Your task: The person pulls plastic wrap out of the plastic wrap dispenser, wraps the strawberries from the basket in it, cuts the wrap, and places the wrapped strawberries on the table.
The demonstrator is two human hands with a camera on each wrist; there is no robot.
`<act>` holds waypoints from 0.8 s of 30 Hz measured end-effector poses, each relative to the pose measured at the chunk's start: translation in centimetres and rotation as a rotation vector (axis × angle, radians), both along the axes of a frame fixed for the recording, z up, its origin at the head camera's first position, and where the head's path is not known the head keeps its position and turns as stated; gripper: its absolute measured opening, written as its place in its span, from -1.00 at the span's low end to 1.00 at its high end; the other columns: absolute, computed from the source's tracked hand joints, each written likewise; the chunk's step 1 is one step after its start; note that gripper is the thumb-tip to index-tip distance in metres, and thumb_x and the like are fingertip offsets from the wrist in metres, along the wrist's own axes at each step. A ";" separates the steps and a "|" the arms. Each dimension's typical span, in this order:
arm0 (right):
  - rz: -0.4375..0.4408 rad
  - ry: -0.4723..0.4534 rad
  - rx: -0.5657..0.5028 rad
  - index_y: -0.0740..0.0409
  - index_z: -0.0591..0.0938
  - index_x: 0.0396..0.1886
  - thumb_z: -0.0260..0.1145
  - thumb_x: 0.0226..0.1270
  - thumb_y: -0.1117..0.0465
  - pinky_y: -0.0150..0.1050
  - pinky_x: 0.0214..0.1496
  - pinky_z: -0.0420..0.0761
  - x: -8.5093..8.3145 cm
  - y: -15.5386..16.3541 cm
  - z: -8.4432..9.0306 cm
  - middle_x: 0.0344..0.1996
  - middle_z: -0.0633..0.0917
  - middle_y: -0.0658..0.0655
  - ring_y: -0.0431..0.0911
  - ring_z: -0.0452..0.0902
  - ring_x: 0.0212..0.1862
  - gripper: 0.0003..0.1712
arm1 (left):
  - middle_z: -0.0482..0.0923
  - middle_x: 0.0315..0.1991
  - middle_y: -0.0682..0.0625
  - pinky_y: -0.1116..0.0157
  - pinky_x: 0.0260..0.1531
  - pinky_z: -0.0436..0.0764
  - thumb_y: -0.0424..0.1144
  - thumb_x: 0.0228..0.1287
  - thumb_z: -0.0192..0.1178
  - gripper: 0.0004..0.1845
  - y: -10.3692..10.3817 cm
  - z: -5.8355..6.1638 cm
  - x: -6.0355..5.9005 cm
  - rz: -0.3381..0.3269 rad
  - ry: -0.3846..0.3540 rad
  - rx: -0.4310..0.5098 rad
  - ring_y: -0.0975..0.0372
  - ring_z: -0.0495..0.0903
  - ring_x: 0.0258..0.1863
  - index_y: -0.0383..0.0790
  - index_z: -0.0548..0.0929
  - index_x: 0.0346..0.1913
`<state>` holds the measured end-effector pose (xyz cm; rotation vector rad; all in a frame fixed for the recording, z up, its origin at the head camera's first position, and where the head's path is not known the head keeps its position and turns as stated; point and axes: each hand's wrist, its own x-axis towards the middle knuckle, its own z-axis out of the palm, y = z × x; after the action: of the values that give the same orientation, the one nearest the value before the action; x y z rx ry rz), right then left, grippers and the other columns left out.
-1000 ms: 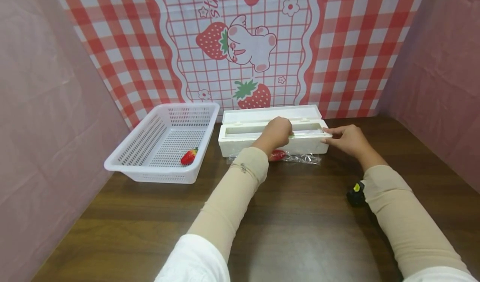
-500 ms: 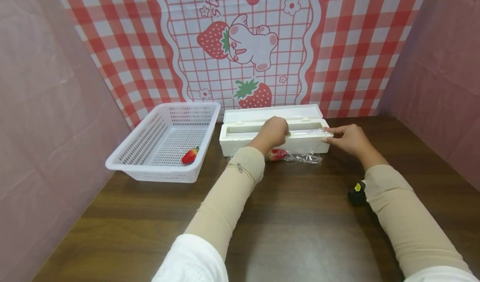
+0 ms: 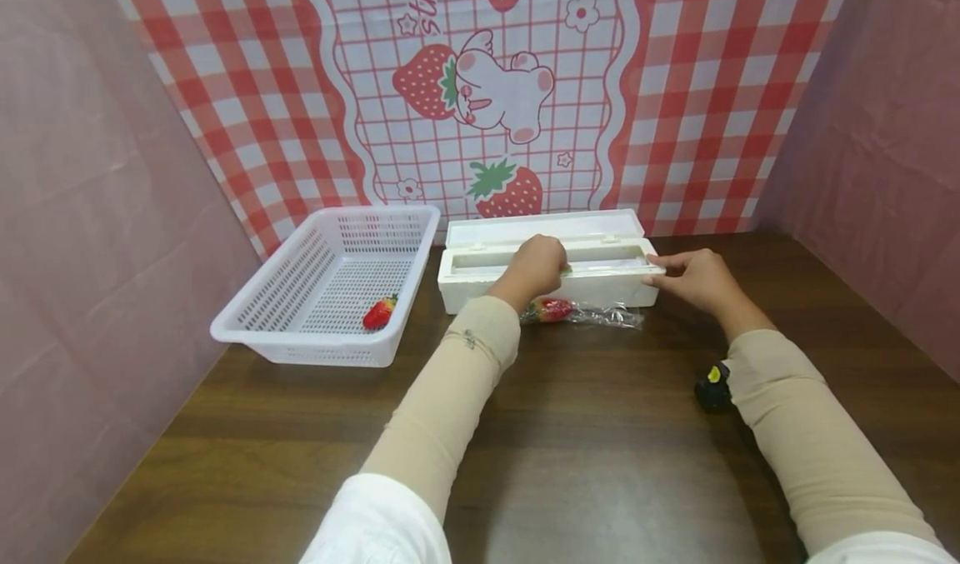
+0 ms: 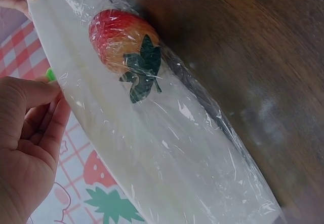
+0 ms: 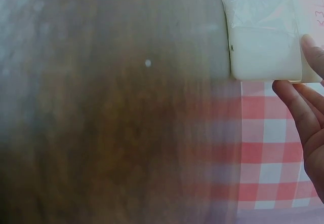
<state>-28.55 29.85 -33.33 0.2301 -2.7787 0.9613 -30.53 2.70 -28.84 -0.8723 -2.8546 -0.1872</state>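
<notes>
Moved: left hand has slid a little to the left along the top of the white box since a second ago, so more of the wrapped strawberry shows now. Right hand did not move.
Left hand: it sits on the front rim of the box, near the middle. Its fingers are curled, and the tips touch a small green piece on the rim (I cannot tell if they pinch it).
Right hand: right hand holds the right end of the box. The thumb and fingers are bent around the end.
White box: long, lid open toward the back, on the brown table, close to the checked cloth.
Clear wrap: clear wrap comes out of the box front and lies on the table.
Wrapped strawberry: a red strawberry lies under the wrap, just in front of the box.
Basket: white basket stands left of the box, with another strawberry inside.
</notes>
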 end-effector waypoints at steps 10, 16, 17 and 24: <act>-0.011 -0.006 -0.003 0.24 0.58 0.16 0.46 0.16 -0.11 -0.24 -0.54 0.39 0.1 0.0 0.1 -0.67 0.56 0.08 0.04 0.38 -0.39 -0.31 | 0.72 -0.37 0.03 0.30 -0.05 0.56 -0.30 0.21 0.28 -0.88 -0.6 0.0 -0.1 -0.004 0.023 -0.008 0.16 0.63 -0.30 -0.18 0.76 -0.45; -0.004 0.036 0.007 0.24 0.60 0.14 0.47 0.16 -0.05 -0.26 -0.54 0.35 0.2 0.0 0.0 -0.74 0.47 0.01 0.01 0.37 -0.42 -0.36 | 0.73 -0.33 0.03 0.29 -0.04 0.57 -0.26 0.24 0.28 -0.86 -0.8 -0.2 -0.2 -0.003 0.024 -0.021 0.15 0.64 -0.26 -0.17 0.78 -0.42; 0.000 0.049 0.009 0.24 0.60 0.13 0.48 0.16 -0.04 -0.26 -0.54 0.35 0.2 0.0 0.0 -0.74 0.48 0.00 0.01 0.37 -0.42 -0.37 | 0.73 -0.33 0.03 0.29 -0.04 0.57 -0.25 0.25 0.28 -0.86 -0.9 -0.2 -0.2 -0.003 0.025 -0.024 0.15 0.64 -0.26 -0.17 0.79 -0.41; 0.009 0.088 0.023 0.24 0.61 0.11 0.48 0.16 -0.01 -0.26 -0.49 0.35 0.2 -0.1 -0.2 -0.70 0.56 0.04 0.03 0.39 -0.39 -0.39 | 0.72 -0.36 0.03 0.28 -0.06 0.58 -0.23 0.28 0.26 -0.80 -1.4 -0.4 -0.2 0.004 0.034 -0.021 0.16 0.64 -0.29 -0.18 0.77 -0.46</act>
<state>-28.40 29.76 -33.50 0.2820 -2.7124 0.8993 -30.75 1.35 -29.24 -0.8644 -2.8315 -0.1401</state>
